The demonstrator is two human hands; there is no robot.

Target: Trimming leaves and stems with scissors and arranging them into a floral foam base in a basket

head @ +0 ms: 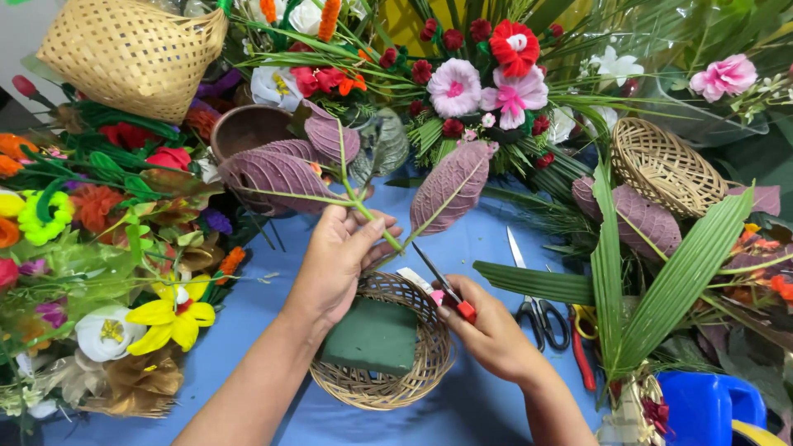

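Note:
My left hand grips the green stem of a sprig of purple ribbed leaves, holding it up over the table. My right hand holds small red-handled cutters, whose blades point up to the stem just right of my left thumb. Below both hands sits a shallow woven basket with a block of dark green floral foam inside it.
Artificial flowers and leaves crowd the left side and the back. Scissors lie on the blue table to the right. Long green fronds, a small wicker basket, a brown bowl and a blue container stand around.

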